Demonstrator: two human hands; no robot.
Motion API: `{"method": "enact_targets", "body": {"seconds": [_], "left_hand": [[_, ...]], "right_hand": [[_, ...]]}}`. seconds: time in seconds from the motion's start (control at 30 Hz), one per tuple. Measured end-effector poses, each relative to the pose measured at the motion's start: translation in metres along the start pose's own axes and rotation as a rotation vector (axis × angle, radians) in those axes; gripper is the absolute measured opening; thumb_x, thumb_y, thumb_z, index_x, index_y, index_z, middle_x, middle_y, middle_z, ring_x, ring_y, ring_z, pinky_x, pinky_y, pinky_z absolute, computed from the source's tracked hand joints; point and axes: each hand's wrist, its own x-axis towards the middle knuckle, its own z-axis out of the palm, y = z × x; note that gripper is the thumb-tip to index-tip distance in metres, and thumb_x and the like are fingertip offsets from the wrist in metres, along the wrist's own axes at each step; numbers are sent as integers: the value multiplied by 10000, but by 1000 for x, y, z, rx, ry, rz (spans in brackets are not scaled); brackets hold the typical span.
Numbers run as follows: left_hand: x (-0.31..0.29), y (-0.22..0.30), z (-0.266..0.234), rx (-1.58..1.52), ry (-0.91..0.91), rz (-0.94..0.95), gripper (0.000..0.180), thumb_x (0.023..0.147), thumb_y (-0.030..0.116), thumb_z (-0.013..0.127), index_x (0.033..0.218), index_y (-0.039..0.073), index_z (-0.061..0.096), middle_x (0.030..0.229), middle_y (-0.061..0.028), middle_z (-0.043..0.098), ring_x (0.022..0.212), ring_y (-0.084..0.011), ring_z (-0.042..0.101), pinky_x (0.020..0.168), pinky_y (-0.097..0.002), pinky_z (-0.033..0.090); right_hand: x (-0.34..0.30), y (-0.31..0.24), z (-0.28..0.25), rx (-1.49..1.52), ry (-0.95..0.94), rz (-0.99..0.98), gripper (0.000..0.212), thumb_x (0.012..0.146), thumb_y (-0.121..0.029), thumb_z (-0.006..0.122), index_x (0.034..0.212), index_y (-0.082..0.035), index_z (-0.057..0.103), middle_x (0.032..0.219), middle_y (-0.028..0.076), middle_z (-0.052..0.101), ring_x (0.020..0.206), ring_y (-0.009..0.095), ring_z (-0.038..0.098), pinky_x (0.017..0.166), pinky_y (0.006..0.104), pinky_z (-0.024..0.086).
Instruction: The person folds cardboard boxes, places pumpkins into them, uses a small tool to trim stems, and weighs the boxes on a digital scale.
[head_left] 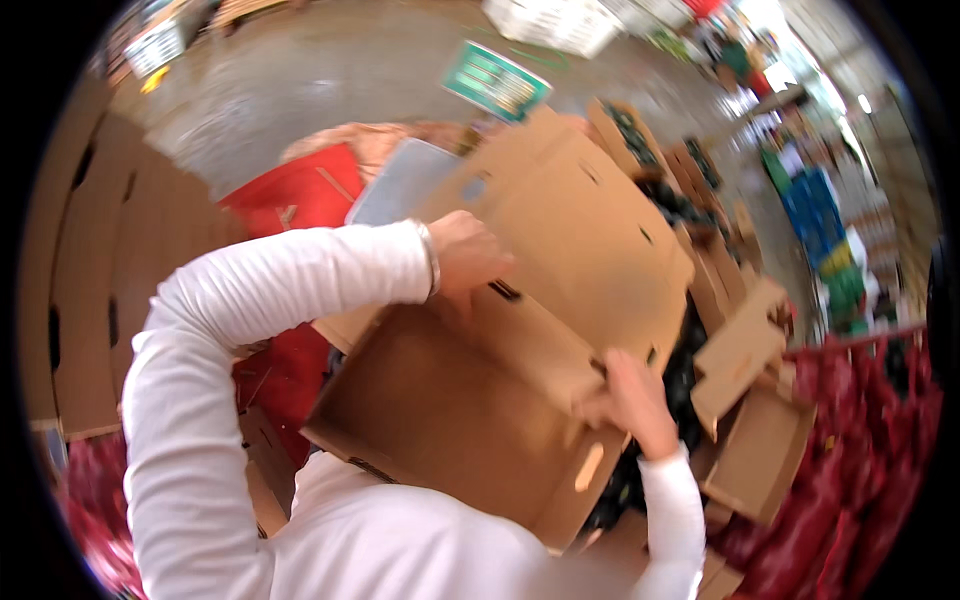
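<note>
An open cardboard box is tilted against my body, its inside bare brown board. My left hand is closed over the far wall near its left end, thumb side down inside the box. At the far right corner, my right hand grips the wall, fingers bent inward and slightly blurred. A broad flat cardboard panel with small slots rises just beyond that wall; whether it is joined to the box I cannot tell. An oval handle hole shows in the right end wall.
Tall stacked cardboard stands at the left. Red sheeting lies beyond my left arm. Open boxes with dark green produce and an emptied-looking carton are at the right, beside red mesh sacks. A green sign-like panel lies on the wet floor.
</note>
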Motion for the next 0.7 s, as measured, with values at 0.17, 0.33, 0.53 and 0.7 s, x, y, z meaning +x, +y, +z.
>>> {"method": "enact_targets", "body": {"seconds": [0.17,0.33,0.53,0.7], "left_hand": [[49,20,5,126,0,-105,280,777,318,699,925,87,648,913,-89,660,858,-297,652,708,-394,519],[38,-57,4,-702,269,-456,553,926,251,544,1391,16,359,1326,-124,521,1262,-217,453,1034,-317,375],[1,-82,121,-1730,397,-124,614,811,0,633,1375,18,391,1204,-66,586,1080,-167,575,921,-305,464],[1,-51,101,-1756,470,-4,633,813,4,625,1388,16,359,1249,-80,557,1119,-177,552,951,-315,443]], "right_hand": [[-18,32,38,-223,276,98,276,685,-219,738,819,-87,536,766,84,577,765,268,619,620,378,501],[-80,41,20,-214,501,247,245,699,-213,750,778,-76,564,733,93,597,696,272,622,579,372,503],[-222,84,12,-135,1060,1146,249,901,-217,576,1021,1,593,803,190,650,660,275,652,538,361,530],[-203,108,73,649,857,883,621,845,-230,690,1314,50,395,1105,155,616,969,221,616,832,359,499]]}}
